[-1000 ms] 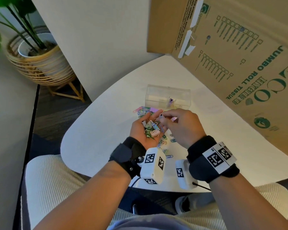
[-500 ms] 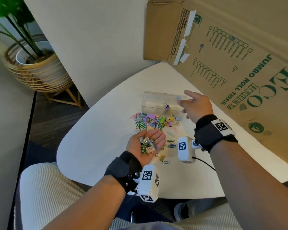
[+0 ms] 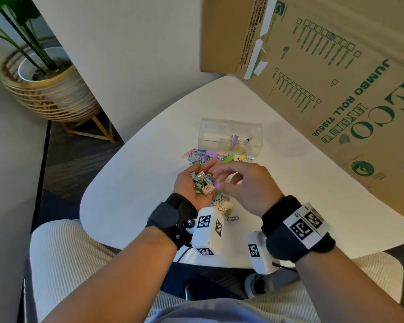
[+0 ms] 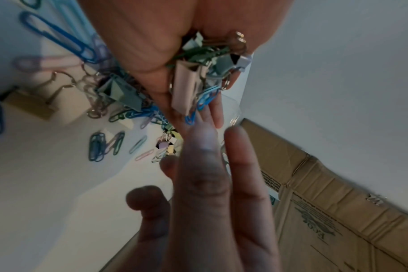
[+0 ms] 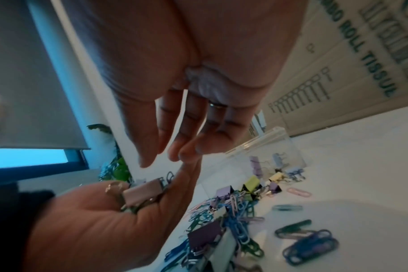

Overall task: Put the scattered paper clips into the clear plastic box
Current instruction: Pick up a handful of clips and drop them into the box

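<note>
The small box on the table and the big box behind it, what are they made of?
Small box: clear, glossy plastic, likely; clips show through its walls. Big box: brown cardboard, matte, with creases and green print.

Your holdings, listed.
Your right hand [image 5: 198,82] hangs, fingers loose, above your upturned left hand [image 5: 86,230] bearing a pink clip [image 5: 142,192]; loose clips [image 5: 238,209] lie beside the box [image 5: 268,147].

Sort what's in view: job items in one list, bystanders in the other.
Job: clear plastic box; loose clips on the table; handful of clips in the left hand; right hand close by.
Lying about: cardboard carton; potted plant.
</note>
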Available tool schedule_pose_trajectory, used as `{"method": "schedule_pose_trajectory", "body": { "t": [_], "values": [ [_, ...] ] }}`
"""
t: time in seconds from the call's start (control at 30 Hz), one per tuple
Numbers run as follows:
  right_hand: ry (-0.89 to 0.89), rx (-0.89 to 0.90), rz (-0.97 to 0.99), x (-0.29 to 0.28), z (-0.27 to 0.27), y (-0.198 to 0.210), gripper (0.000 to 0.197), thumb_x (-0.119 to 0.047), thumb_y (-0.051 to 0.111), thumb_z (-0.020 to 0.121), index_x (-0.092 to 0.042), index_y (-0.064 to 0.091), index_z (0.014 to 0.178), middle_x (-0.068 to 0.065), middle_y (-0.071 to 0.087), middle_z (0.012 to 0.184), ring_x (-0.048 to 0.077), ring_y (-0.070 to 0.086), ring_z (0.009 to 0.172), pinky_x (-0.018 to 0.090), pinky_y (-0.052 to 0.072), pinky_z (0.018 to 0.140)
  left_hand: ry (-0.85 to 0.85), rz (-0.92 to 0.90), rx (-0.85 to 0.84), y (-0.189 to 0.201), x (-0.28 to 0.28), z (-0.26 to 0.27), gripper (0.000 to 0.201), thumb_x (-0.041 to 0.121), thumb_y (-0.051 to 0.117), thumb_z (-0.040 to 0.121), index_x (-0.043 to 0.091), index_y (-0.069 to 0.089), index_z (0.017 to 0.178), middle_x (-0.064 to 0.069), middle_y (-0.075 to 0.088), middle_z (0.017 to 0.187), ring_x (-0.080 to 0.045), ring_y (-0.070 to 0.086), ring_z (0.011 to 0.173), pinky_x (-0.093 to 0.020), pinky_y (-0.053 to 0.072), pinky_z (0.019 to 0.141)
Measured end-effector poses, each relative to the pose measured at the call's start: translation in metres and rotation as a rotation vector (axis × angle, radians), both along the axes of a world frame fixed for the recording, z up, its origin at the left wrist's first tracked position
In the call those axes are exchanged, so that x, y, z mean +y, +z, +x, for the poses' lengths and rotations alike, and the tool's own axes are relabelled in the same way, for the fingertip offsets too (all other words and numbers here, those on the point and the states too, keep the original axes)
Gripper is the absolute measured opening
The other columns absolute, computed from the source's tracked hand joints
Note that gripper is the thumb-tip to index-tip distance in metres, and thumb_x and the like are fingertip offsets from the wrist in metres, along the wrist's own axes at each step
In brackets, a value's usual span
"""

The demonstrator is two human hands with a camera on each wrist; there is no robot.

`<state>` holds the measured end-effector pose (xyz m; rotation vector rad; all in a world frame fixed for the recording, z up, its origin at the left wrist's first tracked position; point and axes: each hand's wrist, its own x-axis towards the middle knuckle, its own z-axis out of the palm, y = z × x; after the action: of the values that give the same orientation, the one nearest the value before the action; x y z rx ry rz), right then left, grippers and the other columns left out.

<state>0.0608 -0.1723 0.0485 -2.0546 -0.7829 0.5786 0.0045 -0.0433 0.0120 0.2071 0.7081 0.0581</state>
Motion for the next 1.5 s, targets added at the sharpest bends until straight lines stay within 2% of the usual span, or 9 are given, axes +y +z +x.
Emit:
{"method": "schedule_pose_trajectory", "body": {
  "t": [0.13,0.27,0.37,0.57,0.77,0.93,1.23,1.37,1.5],
  "values": [
    [0.15,-0.116,-0.118,0.005,-0.005,0.003,0.028,-0.013,0.077,0.078,-0.023,0.074,0.103,-0.017,0.06,0.092,-0.011,0.05,0.071,0.003,0.036,0.068,0.021,0.001,0.009,0.004,0.002,0.002,0.041,0.028,0.036,0.1,-0.002,0.063,0.105,-0.019,0.071,0.091,-0.03,0.072,0.069,-0.042,0.06,0.057],
    [0.178,-0.191,-0.119,0.013,-0.007,-0.002,0.026,-0.009,0.075,0.078,-0.02,0.075,0.102,-0.005,0.066,0.103,0.005,0.055,0.086,0.018,0.045,0.08,-0.017,0.025,0.021,0.008,-0.002,0.002,0.042,0.031,0.034,0.101,0.0,0.062,0.109,-0.016,0.066,0.103,-0.032,0.066,0.086,-0.038,0.057,0.067],
    [0.147,-0.203,-0.09,0.013,-0.004,-0.005,0.019,-0.015,0.073,0.081,-0.02,0.076,0.099,-0.007,0.068,0.1,0.009,0.059,0.091,0.029,0.048,0.086,0.002,0.014,-0.002,0.007,-0.004,0.0,0.043,0.031,0.034,0.101,-0.001,0.063,0.103,-0.02,0.069,0.095,-0.032,0.071,0.074,-0.037,0.06,0.059],
    [0.095,-0.244,-0.024,0.01,-0.005,0.0,0.027,-0.017,0.074,0.08,-0.024,0.071,0.106,-0.01,0.062,0.099,0.007,0.053,0.081,0.02,0.042,0.073,0.012,-0.011,-0.052,0.013,-0.004,0.001,0.041,0.03,0.037,0.1,0.0,0.066,0.096,-0.02,0.071,0.085,-0.031,0.071,0.067,-0.034,0.058,0.054],
    [0.11,-0.296,-0.072,0.012,-0.004,-0.003,0.029,-0.025,0.071,0.083,-0.033,0.07,0.112,-0.011,0.065,0.104,0.006,0.054,0.081,0.027,0.047,0.076,-0.005,0.013,-0.031,0.013,-0.005,0.004,0.042,0.032,0.036,0.101,0.001,0.065,0.104,-0.019,0.066,0.105,-0.032,0.063,0.095,-0.04,0.051,0.076],
    [-0.013,-0.288,0.042,0.01,-0.006,-0.006,0.023,-0.025,0.069,0.087,-0.024,0.073,0.11,-0.009,0.07,0.094,0.001,0.051,0.069,0.017,0.042,0.067,0.006,-0.023,-0.059,0.009,-0.003,0.003,0.04,0.029,0.038,0.099,-0.001,0.065,0.102,-0.019,0.069,0.089,-0.032,0.07,0.073,-0.035,0.059,0.057],
    [-0.541,0.132,0.367,-0.007,0.028,-0.008,0.018,-0.023,0.074,0.085,-0.024,0.072,0.102,0.001,0.073,0.08,0.01,0.055,0.053,0.017,0.044,0.051,0.023,0.003,-0.027,-0.004,-0.001,-0.001,0.041,0.027,0.037,0.101,-0.006,0.062,0.105,-0.022,0.071,0.093,-0.033,0.069,0.084,-0.041,0.056,0.083],
    [-0.65,0.11,0.261,-0.005,0.063,-0.006,0.018,-0.028,0.075,0.083,-0.024,0.073,0.1,-0.004,0.074,0.082,0.007,0.058,0.05,0.023,0.047,0.057,0.01,-0.016,0.018,-0.012,-0.005,-0.006,0.042,0.026,0.037,0.101,-0.007,0.063,0.102,-0.023,0.071,0.091,-0.034,0.072,0.075,-0.042,0.058,0.067],
    [-0.613,0.078,0.148,0.001,0.093,-0.004,0.022,-0.037,0.074,0.081,-0.025,0.074,0.1,-0.006,0.075,0.089,0.008,0.067,0.066,0.032,0.056,0.073,-0.006,0.002,0.016,-0.008,-0.007,-0.004,0.039,0.024,0.04,0.1,-0.007,0.064,0.102,-0.023,0.071,0.092,-0.033,0.07,0.082,-0.042,0.058,0.074]
  ]
}}
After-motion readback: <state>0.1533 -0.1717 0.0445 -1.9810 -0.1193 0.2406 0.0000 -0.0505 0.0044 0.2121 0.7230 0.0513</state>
